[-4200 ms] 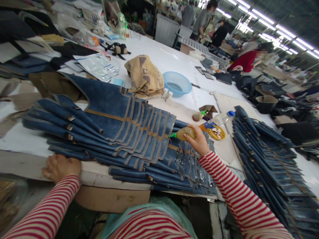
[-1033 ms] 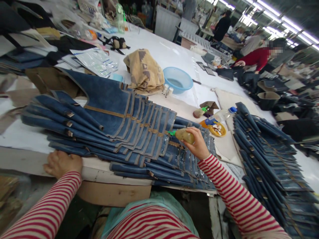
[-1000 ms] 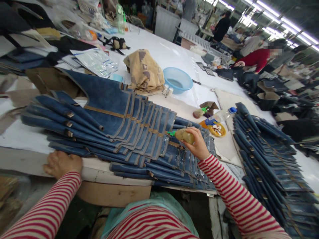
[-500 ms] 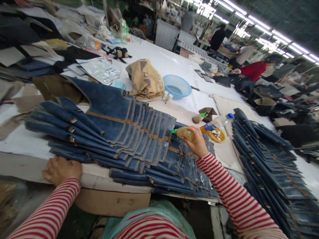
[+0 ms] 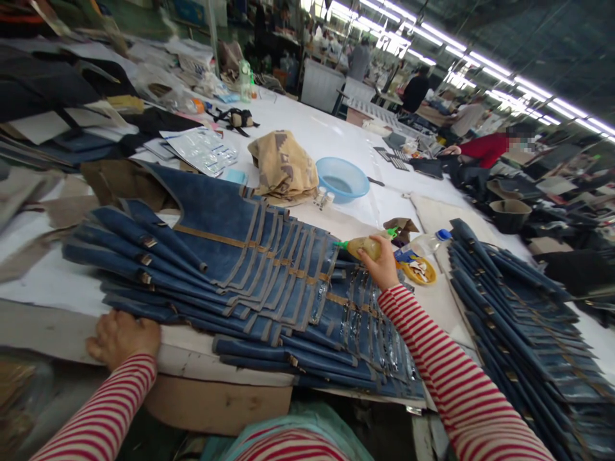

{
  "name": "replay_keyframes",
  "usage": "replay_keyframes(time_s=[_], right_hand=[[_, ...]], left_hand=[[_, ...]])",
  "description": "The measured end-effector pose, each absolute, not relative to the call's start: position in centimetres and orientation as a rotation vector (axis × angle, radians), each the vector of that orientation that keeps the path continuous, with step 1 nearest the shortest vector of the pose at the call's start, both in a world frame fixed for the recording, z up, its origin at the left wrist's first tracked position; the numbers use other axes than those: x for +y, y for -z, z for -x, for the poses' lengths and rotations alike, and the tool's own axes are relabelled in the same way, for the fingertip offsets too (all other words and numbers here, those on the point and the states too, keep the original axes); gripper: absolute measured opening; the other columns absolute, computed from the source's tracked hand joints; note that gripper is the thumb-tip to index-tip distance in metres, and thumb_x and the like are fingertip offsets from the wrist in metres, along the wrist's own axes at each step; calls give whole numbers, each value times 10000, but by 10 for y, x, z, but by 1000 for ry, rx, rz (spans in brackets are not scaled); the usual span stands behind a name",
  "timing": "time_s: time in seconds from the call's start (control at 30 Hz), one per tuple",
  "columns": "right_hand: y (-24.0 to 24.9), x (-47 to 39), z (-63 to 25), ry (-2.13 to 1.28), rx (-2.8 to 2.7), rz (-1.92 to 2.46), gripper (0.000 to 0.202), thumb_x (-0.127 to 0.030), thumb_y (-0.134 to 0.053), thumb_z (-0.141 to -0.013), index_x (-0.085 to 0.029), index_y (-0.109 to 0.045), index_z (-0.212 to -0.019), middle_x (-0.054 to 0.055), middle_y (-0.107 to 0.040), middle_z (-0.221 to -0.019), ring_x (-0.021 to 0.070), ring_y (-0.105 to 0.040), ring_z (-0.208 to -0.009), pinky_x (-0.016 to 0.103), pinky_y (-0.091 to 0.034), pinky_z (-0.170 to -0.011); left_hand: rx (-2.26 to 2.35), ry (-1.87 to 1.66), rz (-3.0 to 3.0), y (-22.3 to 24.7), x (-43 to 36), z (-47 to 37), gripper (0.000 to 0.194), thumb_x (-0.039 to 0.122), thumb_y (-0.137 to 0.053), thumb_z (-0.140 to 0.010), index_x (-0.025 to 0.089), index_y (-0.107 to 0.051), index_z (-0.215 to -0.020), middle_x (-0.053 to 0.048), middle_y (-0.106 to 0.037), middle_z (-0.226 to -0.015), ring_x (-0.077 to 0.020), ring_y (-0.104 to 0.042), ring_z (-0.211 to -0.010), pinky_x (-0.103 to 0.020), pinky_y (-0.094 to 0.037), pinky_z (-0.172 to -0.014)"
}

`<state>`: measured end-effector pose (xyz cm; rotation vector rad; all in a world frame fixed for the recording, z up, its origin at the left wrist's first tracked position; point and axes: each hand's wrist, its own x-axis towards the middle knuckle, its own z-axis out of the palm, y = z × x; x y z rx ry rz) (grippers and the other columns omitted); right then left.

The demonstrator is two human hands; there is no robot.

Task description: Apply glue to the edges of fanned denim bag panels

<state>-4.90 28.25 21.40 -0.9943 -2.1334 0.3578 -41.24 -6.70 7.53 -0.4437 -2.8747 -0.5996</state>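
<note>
Overlapping blue pieces with grey edges and a tan strip [image 5: 221, 240] lie fanned out across the table in front of me. My right hand [image 5: 382, 261] is closed around a squeeze bottle [image 5: 361, 248] of yellowish glue, its green nozzle pointing left at the upper right edge of the fan. Wet, shiny streaks show on the edges of the pieces below and right of that hand. At the lower left, my left hand [image 5: 125, 338] rests on the table edge against the stack, its fingers curled down and their tips hidden.
A blue basin [image 5: 342, 178] and a patterned tan cloth [image 5: 283, 165] stand behind the stack. Right of my right hand are a clear bottle with a blue cap [image 5: 430, 243] and a yellow dish [image 5: 419, 271]. Another blue stack [image 5: 509, 333] lies far right. A person in red [image 5: 485, 150] leans over farther back.
My right hand and the glue bottle have moved slightly up and right, toward the upper corner of the pieces. My left hand stays at the table edge. The view has shifted a little.
</note>
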Motion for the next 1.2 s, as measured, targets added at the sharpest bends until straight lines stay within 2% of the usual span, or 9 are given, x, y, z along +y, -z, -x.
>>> replay_keyframes(time_s=[0.27,0.47,0.7,0.83,1.2], right_hand=[[-215,297,47,-446,-2000,1153,473,-439,-597,-713,-158,-503,-1081,97,-521,-1068,228,-481,-1004,409,-370,-917],[-218,293,41,-730,-1968,1276,516,-522,-589,-700,-177,-515,-1075,80,-571,-997,228,-534,-915,398,-421,-845],[-226,276,38,-905,-2105,1268,528,-541,-605,-683,-194,-543,-1077,64,-596,-983,229,-549,-885,394,-437,-815],[-225,275,43,-1010,-1979,1222,514,-537,-587,-703,-206,-518,-1091,53,-589,-980,213,-551,-885,367,-460,-784],[-240,287,81,-465,-2141,1087,478,-465,-591,-724,-186,-505,-1103,85,-551,-1071,235,-501,-988,417,-393,-896]], left_hand=[[-2909,546,432,-80,-67,412,474,290,-308,-814,12,-509,-1141,-243,-468,-1254,-309,-344,-1242,-531,-242,-1007],[-2909,509,423,-80,-67,411,469,285,-299,-810,18,-514,-1131,-233,-475,-1250,-298,-354,-1232,-526,-250,-1003],[-2927,535,418,-82,-66,411,465,275,-313,-801,37,-501,-1154,-225,-461,-1267,-297,-338,-1246,-528,-229,-1015],[-2898,547,424,-82,-65,410,467,279,-313,-805,28,-510,-1146,-235,-471,-1252,-305,-351,-1236,-529,-244,-1006],[-2924,539,415,-83,-66,411,477,272,-305,-808,26,-495,-1169,-230,-454,-1274,-304,-337,-1246,-535,-233,-1014]])
